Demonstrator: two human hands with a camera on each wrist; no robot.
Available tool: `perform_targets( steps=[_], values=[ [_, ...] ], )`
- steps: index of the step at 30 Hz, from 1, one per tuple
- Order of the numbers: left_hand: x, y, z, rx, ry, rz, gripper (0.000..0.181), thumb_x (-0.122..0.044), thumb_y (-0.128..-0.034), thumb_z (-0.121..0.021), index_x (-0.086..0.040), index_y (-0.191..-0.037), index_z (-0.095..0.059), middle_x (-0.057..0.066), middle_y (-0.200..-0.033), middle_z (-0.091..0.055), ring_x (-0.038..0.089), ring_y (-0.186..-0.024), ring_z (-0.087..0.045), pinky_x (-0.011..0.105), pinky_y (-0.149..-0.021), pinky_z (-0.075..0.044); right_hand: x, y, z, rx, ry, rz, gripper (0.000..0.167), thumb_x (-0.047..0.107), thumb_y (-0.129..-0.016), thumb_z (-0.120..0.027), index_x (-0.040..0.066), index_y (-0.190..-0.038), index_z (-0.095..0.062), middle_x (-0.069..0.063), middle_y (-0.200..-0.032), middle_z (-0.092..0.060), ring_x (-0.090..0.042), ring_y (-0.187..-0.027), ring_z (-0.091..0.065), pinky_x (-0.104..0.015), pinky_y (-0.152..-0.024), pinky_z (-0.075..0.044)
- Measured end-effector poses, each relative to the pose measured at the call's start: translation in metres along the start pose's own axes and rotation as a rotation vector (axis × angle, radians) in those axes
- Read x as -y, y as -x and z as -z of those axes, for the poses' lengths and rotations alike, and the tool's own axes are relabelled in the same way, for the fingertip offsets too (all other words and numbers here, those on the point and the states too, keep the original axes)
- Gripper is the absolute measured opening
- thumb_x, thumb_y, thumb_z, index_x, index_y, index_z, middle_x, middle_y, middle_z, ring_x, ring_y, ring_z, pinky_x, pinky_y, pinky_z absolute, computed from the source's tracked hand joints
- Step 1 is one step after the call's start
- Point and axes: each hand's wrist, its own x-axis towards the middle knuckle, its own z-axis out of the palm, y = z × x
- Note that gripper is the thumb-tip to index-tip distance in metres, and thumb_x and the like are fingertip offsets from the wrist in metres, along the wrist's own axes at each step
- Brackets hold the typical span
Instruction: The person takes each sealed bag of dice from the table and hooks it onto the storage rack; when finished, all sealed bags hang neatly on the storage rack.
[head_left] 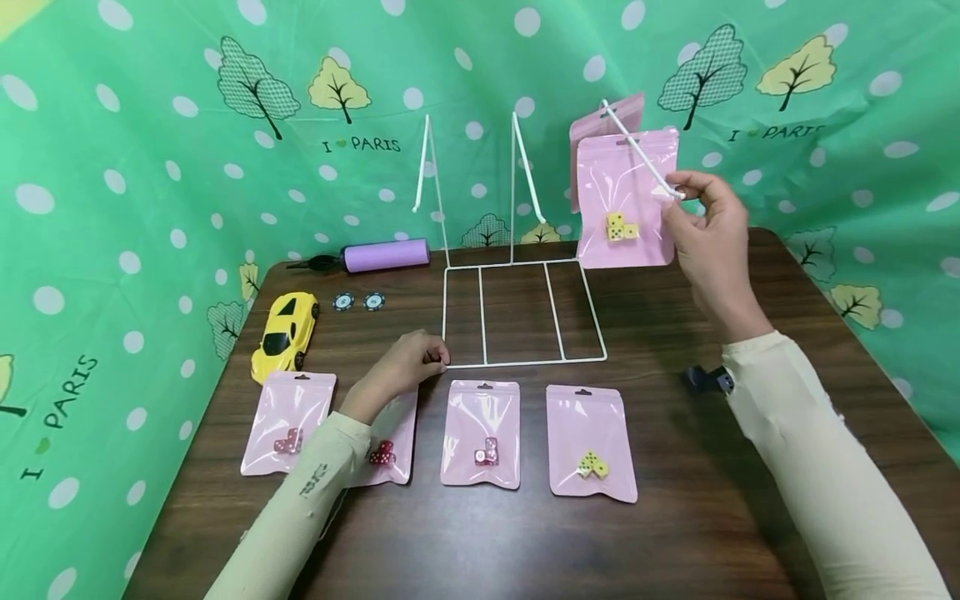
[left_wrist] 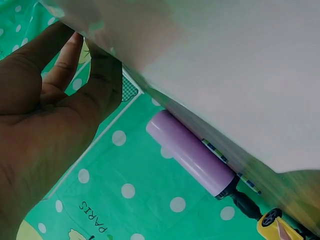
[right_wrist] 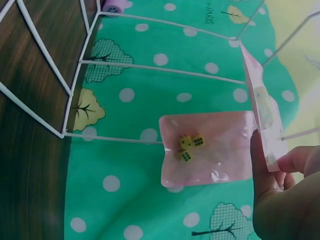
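A yellow car [head_left: 285, 337] sits behind the leftmost of four pink bags [head_left: 288, 421] lying on a table [head_left: 480, 550], near two chips [head_left: 343, 302] and a purple pump [head_left: 386, 256]. A left hand [head_left: 397, 367] pinches a white rack [head_left: 525, 362] at its near left corner. On its right hook [head_left: 643, 152], before another bag [right_wrist: 220, 145], hangs a dice bag [head_left: 630, 187], edge pinched by a right hand [head_left: 712, 229].

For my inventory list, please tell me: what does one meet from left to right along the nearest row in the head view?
Glossy pink plastic pouch with red dice → second pouch with dark red dice, partly behind the cream sleeve → third pouch with reddish dice → fourth pouch with yellow dice
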Motion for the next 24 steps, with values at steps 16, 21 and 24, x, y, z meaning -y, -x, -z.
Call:
perform_targets(
  steps=[16, 21, 24],
  values=[
    [-0.001, 0.000, -0.003, 0.001, -0.003, 0.007, 0.013, 0.001, -0.0983, -0.076, -0.007, -0.090, -0.071, 0.009, -0.092, -0.066, 0.023, -0.091, -0.062, 0.039, -0.082, -0.054, -0.015, -0.009, 0.007, -0.004, 0.206, -0.047, 0.023, 0.010, -0.107, -0.063, 0.014, -0.129, -0.066, 0.003, -0.122, -0.057, -0.012, -0.104, -0.066, -0.020, -0.080, -0.050],
    [-0.002, -0.001, -0.002, 0.005, -0.007, 0.016, 0.013, 0.001, -0.0987, -0.075, -0.008, -0.090, -0.071, 0.009, -0.093, -0.065, 0.023, -0.091, -0.061, 0.039, -0.083, -0.054, -0.020, -0.002, 0.017, 0.015, 0.322, -0.064, 0.025, 0.018, -0.110, -0.060, 0.018, -0.135, -0.062, 0.006, -0.129, -0.057, -0.010, -0.113, -0.064, -0.021, -0.082, -0.046],
    [-0.003, -0.001, -0.001, 0.009, -0.016, 0.024, 0.013, 0.001, -0.0986, -0.076, -0.008, -0.090, -0.071, 0.009, -0.093, -0.065, 0.023, -0.092, -0.061, 0.039, -0.083, -0.054, -0.022, 0.001, 0.021, 0.031, 0.331, -0.059, 0.027, 0.018, -0.110, -0.060, 0.017, -0.137, -0.061, 0.005, -0.129, -0.058, -0.008, -0.111, -0.064, -0.019, -0.081, -0.047]
  ],
)
